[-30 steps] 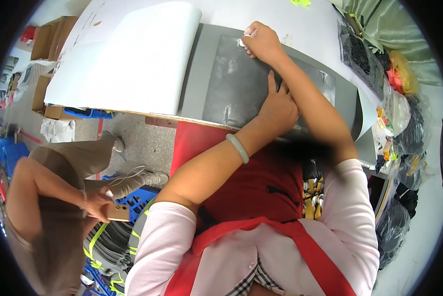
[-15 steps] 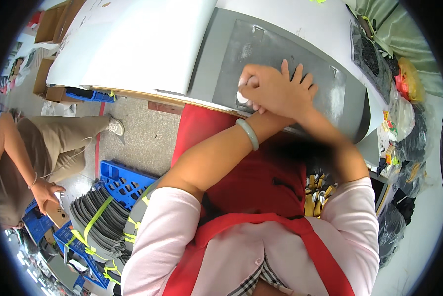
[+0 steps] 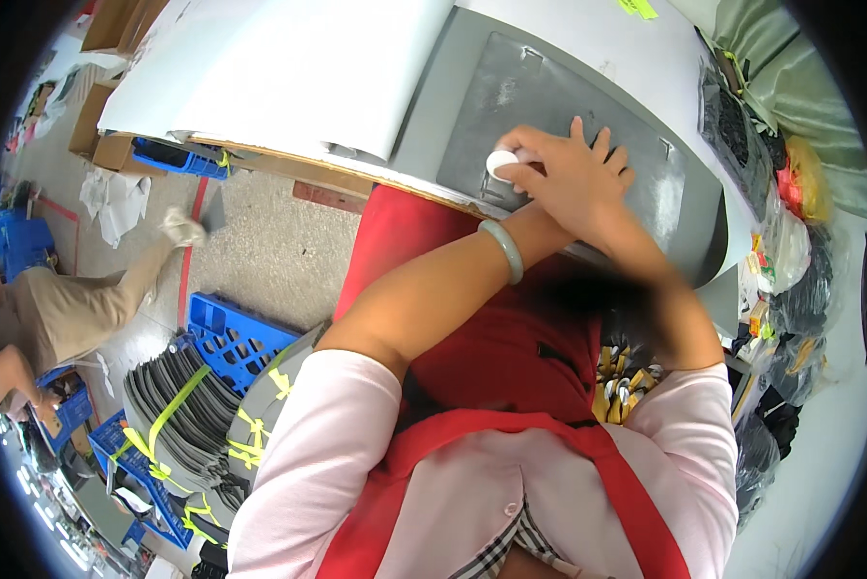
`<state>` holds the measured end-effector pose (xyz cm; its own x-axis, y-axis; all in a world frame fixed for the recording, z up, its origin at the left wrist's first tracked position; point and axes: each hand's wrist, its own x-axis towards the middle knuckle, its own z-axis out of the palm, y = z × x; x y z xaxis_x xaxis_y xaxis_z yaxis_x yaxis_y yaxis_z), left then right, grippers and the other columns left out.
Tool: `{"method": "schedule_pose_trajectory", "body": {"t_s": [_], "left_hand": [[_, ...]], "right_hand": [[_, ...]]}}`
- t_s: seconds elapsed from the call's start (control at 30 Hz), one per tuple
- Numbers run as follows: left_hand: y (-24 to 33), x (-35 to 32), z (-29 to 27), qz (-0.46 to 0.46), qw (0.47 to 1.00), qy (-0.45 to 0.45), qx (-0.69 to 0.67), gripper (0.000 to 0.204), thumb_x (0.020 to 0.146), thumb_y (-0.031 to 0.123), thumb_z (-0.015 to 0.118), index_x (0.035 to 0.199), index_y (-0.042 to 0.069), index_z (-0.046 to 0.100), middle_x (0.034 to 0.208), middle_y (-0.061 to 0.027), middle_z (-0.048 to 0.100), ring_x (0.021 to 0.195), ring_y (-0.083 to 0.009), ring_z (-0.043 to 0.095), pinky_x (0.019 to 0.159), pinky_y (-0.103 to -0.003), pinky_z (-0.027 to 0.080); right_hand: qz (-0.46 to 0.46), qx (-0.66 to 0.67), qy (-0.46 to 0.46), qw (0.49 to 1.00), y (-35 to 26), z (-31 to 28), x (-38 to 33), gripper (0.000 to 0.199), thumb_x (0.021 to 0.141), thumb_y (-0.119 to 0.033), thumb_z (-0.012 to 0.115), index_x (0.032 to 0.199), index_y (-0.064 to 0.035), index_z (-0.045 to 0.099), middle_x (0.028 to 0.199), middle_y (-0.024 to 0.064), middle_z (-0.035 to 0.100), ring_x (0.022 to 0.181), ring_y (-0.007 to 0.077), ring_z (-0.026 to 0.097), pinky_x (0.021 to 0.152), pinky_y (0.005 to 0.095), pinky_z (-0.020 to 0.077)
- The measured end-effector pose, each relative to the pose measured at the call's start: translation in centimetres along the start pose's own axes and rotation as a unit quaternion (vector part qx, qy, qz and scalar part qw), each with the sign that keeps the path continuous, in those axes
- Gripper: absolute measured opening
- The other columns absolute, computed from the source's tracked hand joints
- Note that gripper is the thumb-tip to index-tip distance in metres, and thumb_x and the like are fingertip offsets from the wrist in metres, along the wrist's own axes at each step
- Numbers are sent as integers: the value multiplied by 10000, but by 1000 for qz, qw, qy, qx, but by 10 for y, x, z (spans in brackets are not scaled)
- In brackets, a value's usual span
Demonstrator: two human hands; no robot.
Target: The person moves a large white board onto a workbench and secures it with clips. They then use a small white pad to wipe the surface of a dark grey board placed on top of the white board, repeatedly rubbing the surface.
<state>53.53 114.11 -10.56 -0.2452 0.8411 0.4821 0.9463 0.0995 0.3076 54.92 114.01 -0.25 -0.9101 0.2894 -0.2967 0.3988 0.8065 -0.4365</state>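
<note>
A dark grey rectangular template (image 3: 482,111) with small slot marks near its corners lies on a larger grey sheet (image 3: 432,96) on the table. My left hand (image 3: 607,159) rests flat on the template, fingers spread, its back mostly hidden under my right. Crossing over it, my right hand (image 3: 564,179) pinches a small white round piece (image 3: 500,165) close to the template's left part. The exact kind of that piece cannot be made out. Whitish smears mark the template.
White sheeting (image 3: 289,68) covers the table to the left. Stacked grey pieces tied with yellow strips (image 3: 168,405) stand beside a blue crate (image 3: 236,338) on the floor. Black plastic bags (image 3: 805,280) line the right side. Another person (image 3: 67,309) is at the far left.
My right hand and the white piece have shifted slightly right across the template. My left hand stays flat. The other person has moved farther toward the left edge.
</note>
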Motion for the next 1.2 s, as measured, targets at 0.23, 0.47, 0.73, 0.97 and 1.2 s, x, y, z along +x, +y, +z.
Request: {"method": "schedule_pose_trajectory", "body": {"t_s": [0.23,0.47,0.73,0.97,1.2], "left_hand": [[6,5,-5,-11,999,-38,37,348,906,277,491,1202,130,601,1314,-97,506,1352,-351,343,1064,-678,197],[2,2,2,0,1000,23,11,319,900,262,513,1173,147,633,1303,-89,533,1315,-350,396,1051,-689,199],[6,8,-9,4,998,-65,11,361,914,255,506,1220,81,588,1310,-132,520,1318,-368,384,1042,-711,162],[3,6,-7,1,1000,-25,18,307,927,230,498,1183,89,592,1281,-110,533,1302,-319,406,1076,-634,211],[24,5,-30,87,980,70,-163,264,827,46,576,1083,67,632,1120,-108,603,1026,-305,559,941,-459,399]], "right_hand": [[-146,-72,121,979,0,21,-9,173,864,-279,608,951,-148,680,919,108,685,886,325,629,823,408,449],[-132,-188,215,949,22,24,-7,205,828,-207,654,972,-61,668,860,127,673,780,254,632,736,338,480],[107,118,338,927,189,-31,-41,201,846,-215,663,917,-27,669,823,91,626,745,176,582,707,309,454],[210,193,342,895,234,-45,-53,276,827,-285,697,932,-30,691,877,100,651,818,192,595,754,315,448],[94,410,291,859,226,-54,-63,292,871,-295,694,1064,-83,637,954,-13,630,918,74,539,870,223,385]]}}
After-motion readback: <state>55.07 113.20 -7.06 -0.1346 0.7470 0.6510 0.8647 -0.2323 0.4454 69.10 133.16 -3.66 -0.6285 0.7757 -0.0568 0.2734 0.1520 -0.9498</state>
